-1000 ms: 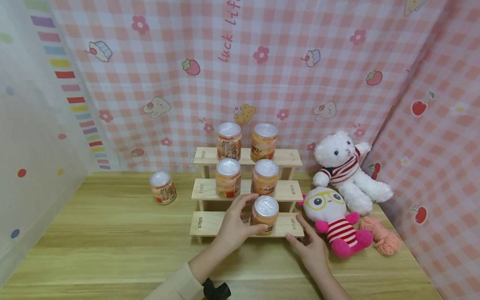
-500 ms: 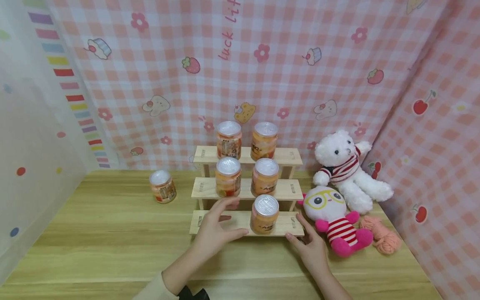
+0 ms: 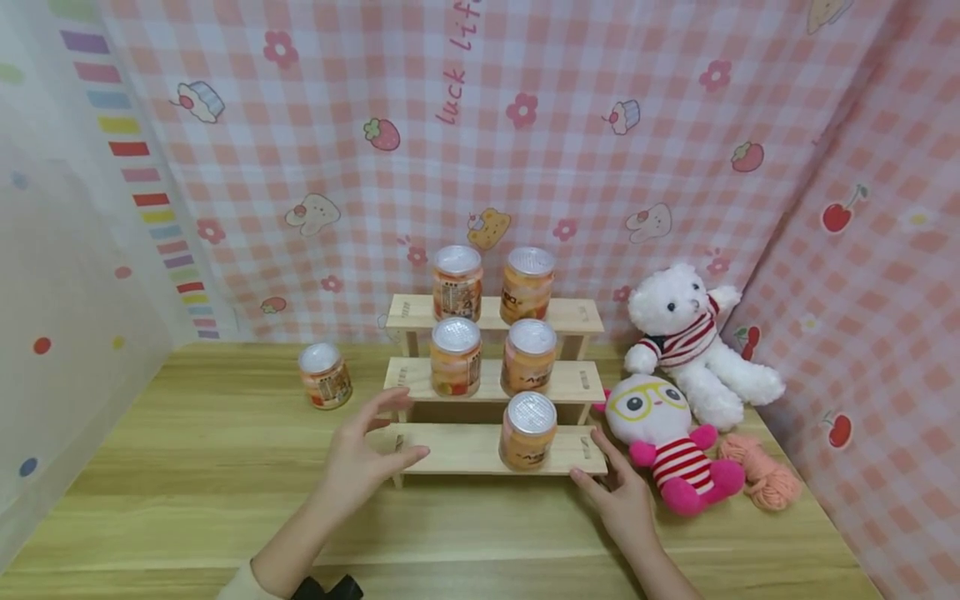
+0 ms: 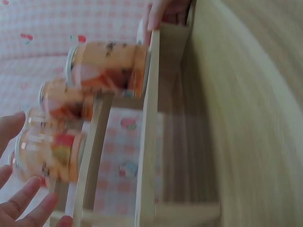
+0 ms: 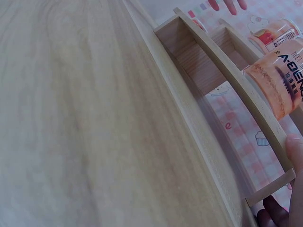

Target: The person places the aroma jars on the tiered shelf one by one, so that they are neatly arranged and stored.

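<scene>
A three-tier wooden display rack [image 3: 450, 450] stands on the table. Its bottom tier carries one orange-labelled can [image 3: 528, 442] with a silver lid, toward the right end. The middle tier holds a left can [image 3: 456, 367] and a right can [image 3: 529, 367]; two more, a left can [image 3: 457, 292] and a right can [image 3: 528, 292], sit on top. My left hand [image 3: 360, 458], fingers spread and holding nothing, is by the rack's lower left end. My right hand [image 3: 622, 500] grips the bottom tier's right end, thumb at the front edge [image 5: 296, 151].
Another can [image 3: 326, 379] stands alone on the table, left of the rack. Right of the rack are a white teddy bear [image 3: 697, 350], a pink plush toy [image 3: 675, 450] and a peach yarn skein [image 3: 761, 473]. A checked curtain [image 3: 360, 183] hangs behind.
My left hand has let go of the can on the bottom tier and moved left, past the tier's left end. That can stays in place. My right hand keeps its grip.
</scene>
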Demonstrator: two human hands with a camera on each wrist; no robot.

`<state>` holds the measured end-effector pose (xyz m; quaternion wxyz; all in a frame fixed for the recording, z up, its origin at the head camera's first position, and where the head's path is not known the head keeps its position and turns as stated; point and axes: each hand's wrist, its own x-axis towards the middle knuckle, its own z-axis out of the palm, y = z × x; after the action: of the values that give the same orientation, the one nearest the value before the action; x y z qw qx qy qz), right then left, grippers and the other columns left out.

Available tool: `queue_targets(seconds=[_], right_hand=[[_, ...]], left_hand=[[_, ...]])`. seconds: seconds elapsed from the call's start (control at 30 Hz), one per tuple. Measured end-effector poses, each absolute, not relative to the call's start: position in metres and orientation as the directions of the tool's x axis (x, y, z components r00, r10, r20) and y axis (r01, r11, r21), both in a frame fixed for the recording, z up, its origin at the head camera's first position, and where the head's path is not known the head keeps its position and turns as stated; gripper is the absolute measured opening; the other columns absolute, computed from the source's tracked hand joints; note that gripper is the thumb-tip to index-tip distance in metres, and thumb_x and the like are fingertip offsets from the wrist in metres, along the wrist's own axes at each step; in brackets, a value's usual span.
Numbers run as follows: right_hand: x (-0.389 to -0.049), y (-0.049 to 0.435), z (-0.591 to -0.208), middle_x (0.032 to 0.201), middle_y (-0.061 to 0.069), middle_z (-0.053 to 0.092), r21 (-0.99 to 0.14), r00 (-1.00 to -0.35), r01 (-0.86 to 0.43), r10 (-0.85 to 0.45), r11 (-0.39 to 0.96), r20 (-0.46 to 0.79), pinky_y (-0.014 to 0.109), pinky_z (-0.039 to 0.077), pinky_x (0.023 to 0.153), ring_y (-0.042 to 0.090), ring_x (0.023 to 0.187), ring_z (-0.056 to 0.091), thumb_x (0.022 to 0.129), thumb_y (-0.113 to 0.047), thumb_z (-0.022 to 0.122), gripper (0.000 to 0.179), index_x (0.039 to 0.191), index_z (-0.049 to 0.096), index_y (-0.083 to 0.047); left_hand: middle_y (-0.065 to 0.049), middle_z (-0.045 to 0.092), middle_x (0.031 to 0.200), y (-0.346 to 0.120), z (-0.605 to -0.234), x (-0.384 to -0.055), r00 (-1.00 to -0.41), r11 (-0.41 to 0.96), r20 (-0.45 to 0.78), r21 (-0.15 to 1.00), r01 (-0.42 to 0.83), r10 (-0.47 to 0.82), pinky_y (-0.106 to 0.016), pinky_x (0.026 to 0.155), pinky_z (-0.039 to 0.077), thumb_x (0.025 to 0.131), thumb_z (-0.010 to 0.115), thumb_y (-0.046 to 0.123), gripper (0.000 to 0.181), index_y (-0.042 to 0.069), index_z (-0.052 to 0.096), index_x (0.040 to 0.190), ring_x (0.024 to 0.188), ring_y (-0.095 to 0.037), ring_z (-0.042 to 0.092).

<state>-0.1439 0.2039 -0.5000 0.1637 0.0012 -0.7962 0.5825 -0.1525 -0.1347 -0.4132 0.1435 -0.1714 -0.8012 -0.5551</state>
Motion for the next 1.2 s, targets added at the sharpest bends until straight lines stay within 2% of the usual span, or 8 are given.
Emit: queue_targets(seconds=[0.2,0.3,0.47,0.63,0.83,0.97,1.2], right_hand=[[-0.134,0.194,-0.476,0.136,0.02,0.049,-0.915,-0.94,-0.203,0.191,0.349,0.282,0.012,0.04,0.088,0.029,0.119,0.047,0.076,0.006,0.077,0.061,0.132,0.052,0.007],[-0.132,0.192,-0.471,0.136,0.018,0.05,-0.918,-0.942,-0.186,0.201,0.349,0.267,0.013,0.041,0.088,0.026,0.118,0.048,0.076,0.007,0.076,0.061,0.132,0.053,0.007],[-0.131,0.192,-0.469,0.136,0.02,0.049,-0.92,-0.945,-0.186,0.195,0.346,0.264,0.012,0.04,0.088,0.029,0.119,0.048,0.076,0.007,0.076,0.061,0.132,0.052,0.007],[-0.132,0.194,-0.475,0.137,0.018,0.049,-0.922,-0.947,-0.179,0.196,0.342,0.256,0.01,0.04,0.087,0.029,0.119,0.049,0.076,0.004,0.077,0.061,0.132,0.053,0.005],[-0.139,0.2,-0.489,0.138,0.014,0.049,-0.927,-0.949,-0.173,0.195,0.332,0.247,0.009,0.039,0.088,0.025,0.12,0.048,0.077,0.001,0.078,0.063,0.134,0.053,0.001],[-0.132,0.193,-0.472,0.138,0.019,0.048,-0.928,-0.949,-0.182,0.188,0.324,0.252,0.011,0.04,0.088,0.026,0.12,0.046,0.077,0.005,0.077,0.061,0.133,0.052,0.006],[-0.131,0.192,-0.47,0.138,0.021,0.047,-0.928,-0.949,-0.188,0.184,0.323,0.256,0.011,0.04,0.089,0.029,0.122,0.045,0.077,0.005,0.076,0.061,0.133,0.051,0.007]], left_hand=[[-0.011,0.06,0.122,-0.162,-0.411,-0.159,-0.886,0.386,0.459,0.807,0.447,0.068,-0.048,0.091,0.042,0.069,0.087,0.009,0.068,0.006,0.054,0.128,0.113,-0.023,0.052],[-0.011,0.06,0.122,-0.175,-0.409,-0.165,-0.886,0.426,0.463,0.795,0.431,0.032,-0.044,0.089,0.043,0.068,0.087,0.007,0.07,0.006,0.054,0.129,0.112,-0.024,0.053],[-0.013,0.058,0.124,-0.195,-0.41,-0.176,-0.896,0.494,0.443,0.785,0.373,-0.028,-0.039,0.085,0.043,0.069,0.086,0.007,0.072,0.006,0.051,0.132,0.108,-0.029,0.053],[-0.02,0.052,0.126,-0.21,-0.414,-0.185,-0.908,0.518,0.413,0.791,0.324,-0.064,-0.05,0.089,0.04,0.071,0.085,0.007,0.072,0.0,0.049,0.132,0.109,-0.037,0.049],[-0.023,0.044,0.133,-0.227,-0.419,-0.202,-0.912,0.552,0.403,0.778,0.3,-0.073,-0.057,0.094,0.035,0.075,0.083,0.01,0.074,-0.003,0.045,0.137,0.12,-0.04,0.041],[-0.025,0.04,0.136,-0.236,-0.424,-0.214,-0.918,0.559,0.388,0.779,0.282,-0.077,-0.062,0.096,0.032,0.075,0.083,0.013,0.076,-0.002,0.043,0.138,0.124,-0.043,0.037],[-0.028,0.034,0.141,-0.247,-0.431,-0.232,-0.93,0.545,0.358,0.797,0.259,-0.08,-0.069,0.098,0.025,0.075,0.083,0.012,0.079,-0.001,0.04,0.14,0.128,-0.048,0.031]])
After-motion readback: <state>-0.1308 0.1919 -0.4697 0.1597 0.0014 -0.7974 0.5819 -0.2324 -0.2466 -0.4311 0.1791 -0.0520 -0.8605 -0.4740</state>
